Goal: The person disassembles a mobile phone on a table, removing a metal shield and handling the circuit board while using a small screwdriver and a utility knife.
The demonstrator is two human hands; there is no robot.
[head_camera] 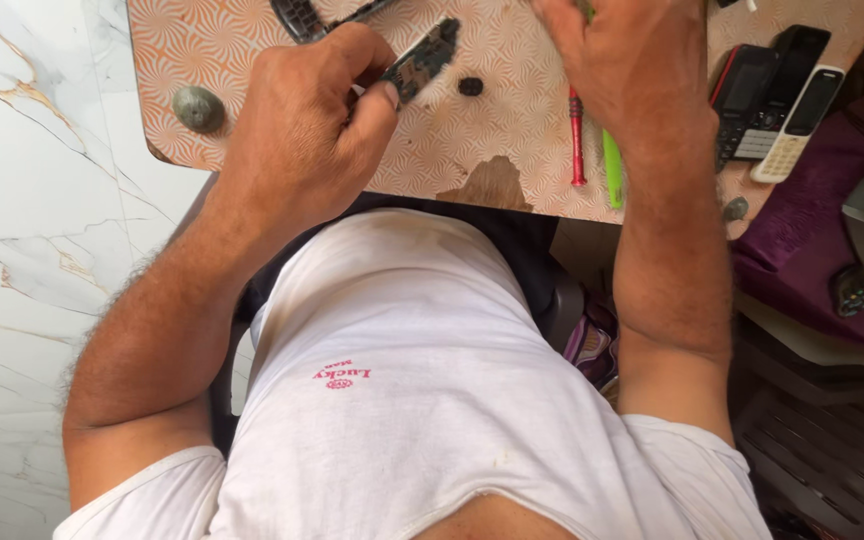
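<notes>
My left hand (317, 115) is closed around a dark, flat phone circuit board (422, 58), holding it tilted above the orange patterned table (202, 50). My right hand (632, 60) rests over the table at the top, fingers partly out of view; whether it holds anything cannot be told. A small black round part (470, 86) lies on the table between the hands. A red screwdriver (576, 140) and a green tool (612, 170) lie just under my right wrist.
Three keypad phones (777, 95), two dark and one white, lie at the table's right edge. A grey round stone (198, 108) sits at the left. A dark phone frame (297, 18) lies at the top. White marble floor spreads to the left; purple cloth (802, 230) lies to the right.
</notes>
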